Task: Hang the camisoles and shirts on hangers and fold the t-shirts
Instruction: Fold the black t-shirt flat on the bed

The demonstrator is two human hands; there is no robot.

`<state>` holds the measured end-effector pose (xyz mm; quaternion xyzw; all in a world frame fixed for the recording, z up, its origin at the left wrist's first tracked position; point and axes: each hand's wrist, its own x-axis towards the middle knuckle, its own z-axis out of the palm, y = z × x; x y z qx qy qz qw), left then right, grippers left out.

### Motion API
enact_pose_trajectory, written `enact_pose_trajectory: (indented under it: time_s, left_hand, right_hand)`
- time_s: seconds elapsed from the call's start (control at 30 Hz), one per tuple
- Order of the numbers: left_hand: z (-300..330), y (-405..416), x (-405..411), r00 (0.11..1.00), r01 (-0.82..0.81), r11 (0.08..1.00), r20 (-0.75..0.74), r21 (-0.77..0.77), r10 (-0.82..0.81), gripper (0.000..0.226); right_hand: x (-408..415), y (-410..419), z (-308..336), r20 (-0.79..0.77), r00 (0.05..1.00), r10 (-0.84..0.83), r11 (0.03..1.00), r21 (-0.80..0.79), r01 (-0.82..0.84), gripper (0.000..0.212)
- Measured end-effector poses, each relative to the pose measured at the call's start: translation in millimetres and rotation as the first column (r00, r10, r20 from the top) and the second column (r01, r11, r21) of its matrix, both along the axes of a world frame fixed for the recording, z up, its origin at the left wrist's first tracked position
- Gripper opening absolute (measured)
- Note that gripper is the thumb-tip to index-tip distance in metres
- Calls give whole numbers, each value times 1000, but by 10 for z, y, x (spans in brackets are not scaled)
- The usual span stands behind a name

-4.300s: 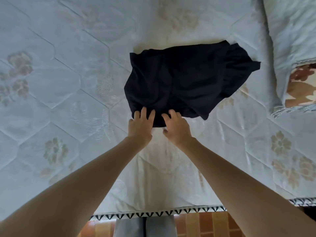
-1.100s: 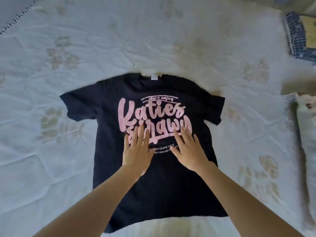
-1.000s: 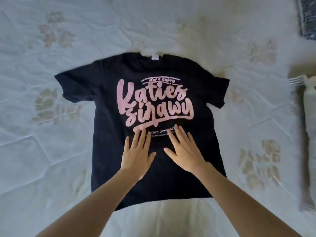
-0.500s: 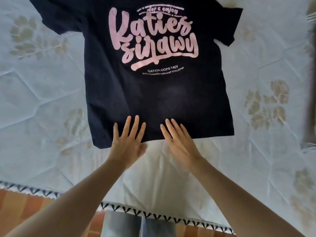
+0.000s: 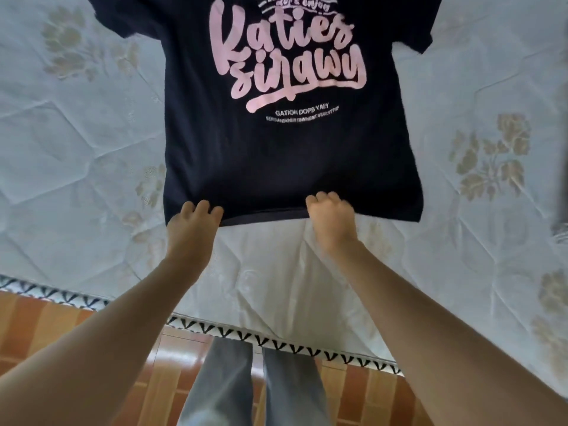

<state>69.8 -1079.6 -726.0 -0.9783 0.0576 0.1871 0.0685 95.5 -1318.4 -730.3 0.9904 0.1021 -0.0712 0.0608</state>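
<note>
A black t-shirt (image 5: 285,155) with pink lettering lies flat and face up on the bed, its collar cut off by the top of the head view. My left hand (image 5: 192,224) grips the bottom hem near its left end, fingers curled over the edge. My right hand (image 5: 330,218) grips the same hem right of its middle, fingers curled under. The hem between the two hands is lifted slightly, showing a dark fold.
The pale quilted mattress (image 5: 92,167) with faded flower prints spreads out on both sides of the shirt. Its patterned front edge (image 5: 276,339) runs just below my forearms. Below it are an orange tiled floor (image 5: 46,327) and my grey trouser legs (image 5: 255,385).
Both hands slid down the flattened shirt from the print to the bottom hem. Their straight fingers have now curled round the hem. Earlier the shirt lay bunched.
</note>
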Motion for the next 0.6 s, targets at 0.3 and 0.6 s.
enact_pose_trajectory:
  time_s: [0.3,0.6]
  left_hand:
    - [3,542,-792,988,105,990,120,-92,-94,52]
    - [-147,630,-760,978,4,1000,208,6,-5,33]
  right_hand:
    - [-817,-181,-74,43,998,49,997,-58,-46,31]
    - [-694,-1176,-49,45,944,-328,926,-181,330,22]
